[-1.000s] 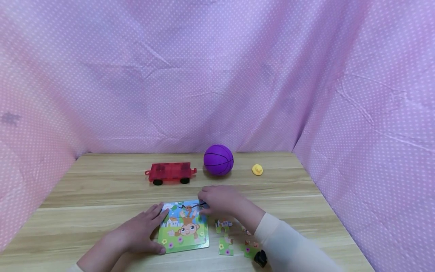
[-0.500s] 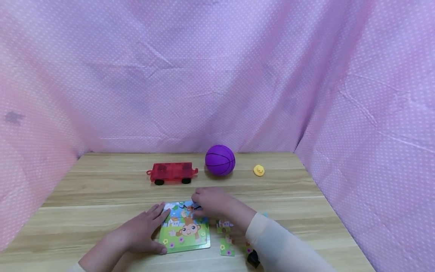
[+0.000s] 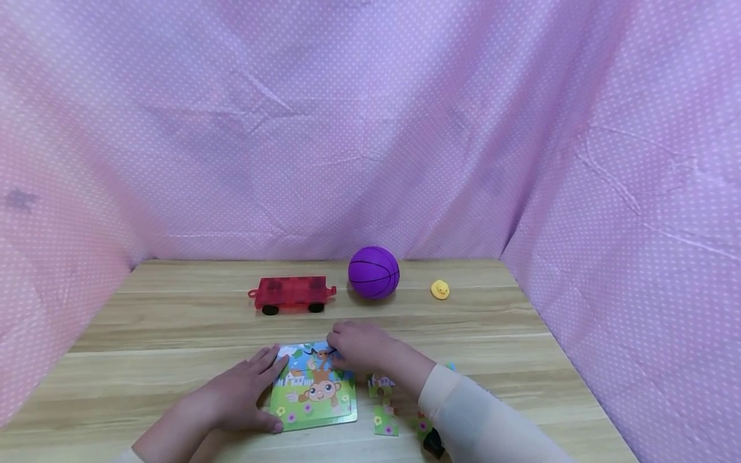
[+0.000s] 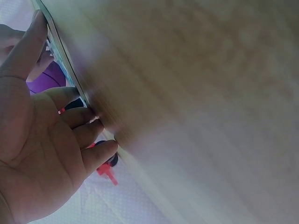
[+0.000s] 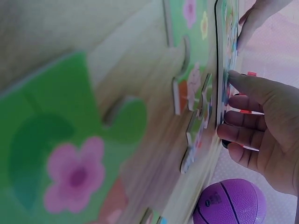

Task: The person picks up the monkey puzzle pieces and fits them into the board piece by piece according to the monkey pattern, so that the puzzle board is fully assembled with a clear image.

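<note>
Puzzle on wooden table, pink cloth behind.

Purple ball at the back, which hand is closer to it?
Right. The right hand is on the near side of the purple ball, by the puzzle board's far right corner. The left hand is farther away, at the board's left edge.

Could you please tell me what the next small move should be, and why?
I would probably have the right hand press gently at the puzzle board's far right corner: it is touching there, and the left hand rests against the left side. Whether a piece sits beneath is hidden; loose pieces lie to the right.
</note>
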Demonstrator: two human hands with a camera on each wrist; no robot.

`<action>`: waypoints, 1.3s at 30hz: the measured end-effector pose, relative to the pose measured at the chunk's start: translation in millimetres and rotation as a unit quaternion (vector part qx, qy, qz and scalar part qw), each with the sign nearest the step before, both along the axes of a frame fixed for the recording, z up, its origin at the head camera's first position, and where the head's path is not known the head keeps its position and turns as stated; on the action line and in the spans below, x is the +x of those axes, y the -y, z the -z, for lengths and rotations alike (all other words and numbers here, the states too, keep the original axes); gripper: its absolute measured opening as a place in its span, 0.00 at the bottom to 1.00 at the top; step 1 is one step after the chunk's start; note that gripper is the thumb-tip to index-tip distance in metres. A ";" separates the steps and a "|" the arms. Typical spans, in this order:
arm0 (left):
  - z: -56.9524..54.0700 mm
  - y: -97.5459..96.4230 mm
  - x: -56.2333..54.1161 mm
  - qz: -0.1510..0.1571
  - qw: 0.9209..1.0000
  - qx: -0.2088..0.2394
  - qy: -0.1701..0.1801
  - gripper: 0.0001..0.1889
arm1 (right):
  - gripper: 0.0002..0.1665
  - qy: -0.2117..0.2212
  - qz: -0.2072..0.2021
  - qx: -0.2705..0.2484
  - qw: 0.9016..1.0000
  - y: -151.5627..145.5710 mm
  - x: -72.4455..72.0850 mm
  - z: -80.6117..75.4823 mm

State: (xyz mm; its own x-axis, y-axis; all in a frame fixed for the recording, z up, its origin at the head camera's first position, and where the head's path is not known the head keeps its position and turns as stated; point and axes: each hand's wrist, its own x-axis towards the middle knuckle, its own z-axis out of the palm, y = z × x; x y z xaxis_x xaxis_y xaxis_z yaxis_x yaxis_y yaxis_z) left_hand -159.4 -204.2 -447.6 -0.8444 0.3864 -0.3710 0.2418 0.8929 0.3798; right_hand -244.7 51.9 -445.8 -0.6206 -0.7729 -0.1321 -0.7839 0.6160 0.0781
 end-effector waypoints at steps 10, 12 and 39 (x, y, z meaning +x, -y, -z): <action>-0.5 0.2 -0.6 0.006 1.000 0.004 -0.005 0.58 | 0.16 -0.001 0.004 -0.005 1.000 5.4 -1.2 0.4; -1.0 0.5 0.1 0.007 1.000 0.004 -0.007 0.58 | 0.16 0.003 0.011 -0.004 1.000 7.6 -1.0 0.1; -1.2 -0.3 -0.1 0.001 1.000 0.002 -0.002 0.58 | 0.24 0.053 0.076 0.035 0.995 18.3 -0.4 -12.8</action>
State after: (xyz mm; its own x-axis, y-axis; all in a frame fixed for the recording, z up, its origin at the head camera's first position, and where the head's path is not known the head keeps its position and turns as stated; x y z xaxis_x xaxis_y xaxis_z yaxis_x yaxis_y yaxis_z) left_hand -159.6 -203.9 -446.4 -0.8451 0.3894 -0.3664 0.2449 0.8911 0.3821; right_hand -245.1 33.5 -433.0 -0.7093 -0.6582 -0.2524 -0.6883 0.7240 0.0463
